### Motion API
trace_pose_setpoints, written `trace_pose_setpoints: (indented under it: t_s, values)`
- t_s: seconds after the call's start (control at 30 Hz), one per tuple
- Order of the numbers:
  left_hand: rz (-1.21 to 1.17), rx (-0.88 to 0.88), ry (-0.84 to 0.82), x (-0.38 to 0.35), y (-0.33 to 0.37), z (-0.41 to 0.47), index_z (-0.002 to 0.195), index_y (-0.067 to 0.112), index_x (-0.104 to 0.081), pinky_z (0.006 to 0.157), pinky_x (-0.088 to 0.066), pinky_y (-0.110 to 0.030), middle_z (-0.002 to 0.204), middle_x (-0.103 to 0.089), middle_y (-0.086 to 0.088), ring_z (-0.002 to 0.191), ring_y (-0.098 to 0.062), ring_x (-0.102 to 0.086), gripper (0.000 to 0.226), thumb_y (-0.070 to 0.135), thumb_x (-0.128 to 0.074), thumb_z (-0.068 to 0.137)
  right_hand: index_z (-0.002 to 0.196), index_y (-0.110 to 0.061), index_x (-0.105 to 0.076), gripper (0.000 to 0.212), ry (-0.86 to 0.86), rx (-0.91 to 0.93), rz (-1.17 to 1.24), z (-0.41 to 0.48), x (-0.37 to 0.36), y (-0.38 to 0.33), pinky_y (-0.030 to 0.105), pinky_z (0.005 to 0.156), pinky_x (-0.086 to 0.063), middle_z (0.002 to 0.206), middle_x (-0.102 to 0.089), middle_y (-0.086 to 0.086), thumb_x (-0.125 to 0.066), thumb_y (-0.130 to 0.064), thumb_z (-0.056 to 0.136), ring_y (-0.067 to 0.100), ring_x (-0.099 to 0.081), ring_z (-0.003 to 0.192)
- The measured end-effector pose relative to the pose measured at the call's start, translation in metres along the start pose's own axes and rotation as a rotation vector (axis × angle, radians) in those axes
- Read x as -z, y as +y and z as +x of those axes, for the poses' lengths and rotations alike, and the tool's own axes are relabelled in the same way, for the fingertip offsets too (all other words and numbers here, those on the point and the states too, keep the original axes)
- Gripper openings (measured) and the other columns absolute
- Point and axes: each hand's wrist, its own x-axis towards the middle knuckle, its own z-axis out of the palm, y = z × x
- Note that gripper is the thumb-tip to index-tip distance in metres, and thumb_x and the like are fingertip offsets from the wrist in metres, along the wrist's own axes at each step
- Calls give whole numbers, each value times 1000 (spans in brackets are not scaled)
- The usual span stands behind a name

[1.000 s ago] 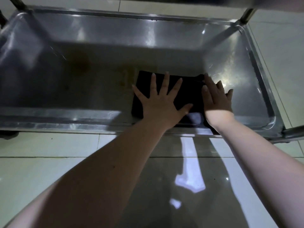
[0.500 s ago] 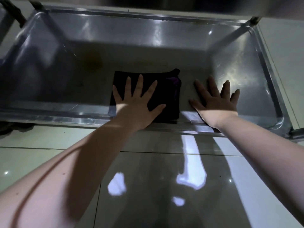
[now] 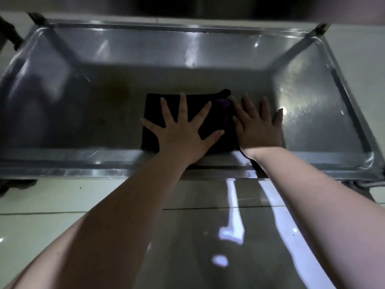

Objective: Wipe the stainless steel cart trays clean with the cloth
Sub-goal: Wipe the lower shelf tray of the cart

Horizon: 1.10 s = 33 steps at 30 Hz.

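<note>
A dark, folded cloth (image 3: 153, 117) lies flat on the floor of the lower stainless steel cart tray (image 3: 83, 161), near its front wall and about the middle. My left hand (image 3: 183, 130) presses on it with fingers spread wide and straight. Beside it, my right hand (image 3: 257, 126) lies flat with straight fingers at the cloth's right edge, its thumb side on the cloth and the other fingers on bare steel. A purple bit of the cloth shows between the two hands.
A brownish smudge (image 3: 116, 90) marks the tray floor left of the cloth. An upper shelf (image 3: 187, 7) overhangs the tray at the top. Cart posts stand at the back corners (image 3: 318, 30). Glossy floor tiles (image 3: 41, 197) lie below, and a dark caster (image 3: 16, 184) at the left.
The cloth slid left under my left hand while my right hand stayed on bare steel; now cloth and right hand have come together again near the tray's middle.
</note>
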Motion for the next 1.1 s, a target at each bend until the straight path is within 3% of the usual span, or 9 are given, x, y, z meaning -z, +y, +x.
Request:
trace_pose_setpoints:
  t_s: [0.3, 0.67, 0.77, 0.93, 1.1]
  values:
    - [-30, -35, -40, 28, -6, 105, 146, 59, 5, 102, 5, -80, 164, 17, 2, 146, -44, 17, 83, 94, -11, 73, 151, -51, -4, 56, 7, -31, 24, 3, 1, -5, 61, 116, 5, 163, 0, -15, -23, -55, 99, 31, 3, 150]
    - [13, -103, -1, -2, -49, -61, 138, 63, 24, 101, 10, -77, 161, 26, 4, 145, -39, 24, 76, 91, 8, 70, 151, -53, -5, 57, 24, -24, 24, -7, 0, -7, 60, 116, 3, 163, -1, -17, -26, -56, 98, 31, 1, 150]
    - [-14, -63, -29, 1, -39, -28, 136, 63, 28, 97, 13, -79, 157, 33, 4, 141, -42, 31, 76, 92, 2, 71, 150, -54, -3, 60, 2, -19, 27, -7, 0, -7, 59, 116, 5, 163, 1, -18, -26, -61, 95, 31, 4, 150]
    - [-34, -41, -11, 12, -19, 57, 144, 60, 11, 96, 10, -82, 163, 20, 1, 144, -44, 23, 80, 92, -11, 75, 150, -55, -3, 63, -16, 16, 9, -7, 1, -6, 61, 116, 5, 162, 2, -21, -22, -64, 91, 35, 4, 150]
    - [-30, -28, -79, 31, -21, 124, 146, 59, 8, 98, 6, -82, 163, 19, 1, 145, -44, 21, 85, 95, -12, 71, 149, -56, -3, 61, 7, 30, 11, -6, -2, -4, 61, 116, 6, 161, -1, -23, -21, -67, 91, 37, 3, 149]
